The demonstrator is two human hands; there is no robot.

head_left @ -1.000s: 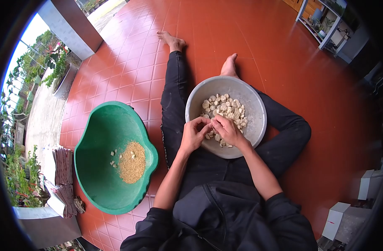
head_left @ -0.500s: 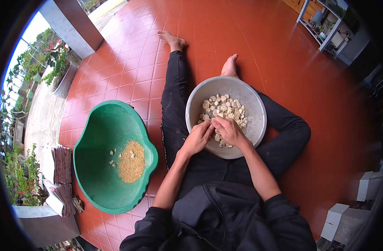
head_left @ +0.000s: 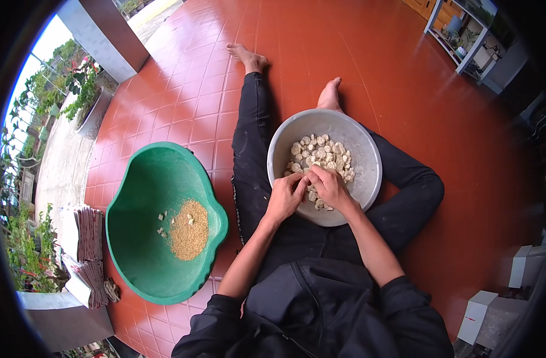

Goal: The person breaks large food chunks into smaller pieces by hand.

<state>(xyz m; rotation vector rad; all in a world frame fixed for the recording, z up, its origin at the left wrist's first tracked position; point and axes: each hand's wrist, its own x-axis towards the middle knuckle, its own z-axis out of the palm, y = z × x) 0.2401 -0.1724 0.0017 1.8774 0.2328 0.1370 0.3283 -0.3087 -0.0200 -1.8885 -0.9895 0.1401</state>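
A round grey metal bowl (head_left: 364,173) rests between my legs, holding many pale, roundish pieces (head_left: 322,156). Over its near left part, my left hand (head_left: 287,196) and my right hand (head_left: 330,187) meet at the fingertips. Both hands are closed in a pinch; whatever they hold is too small and hidden to make out. To the left, a green basin (head_left: 142,238) on the floor contains a heap of fine tan grains (head_left: 189,232) with a few whitish bits beside and on it.
Stacked folded papers (head_left: 90,235) lie left of the green basin. A pillar (head_left: 108,39) and a potted plant (head_left: 94,113) stand at the upper left. White boxes (head_left: 477,316) sit at the lower right, and a shelf (head_left: 458,39) at the upper right.
My left hand's fingers have shifted slightly, with a little more space between thumb and forefinger. The view has moved very slightly; the bowl and basin look unchanged.
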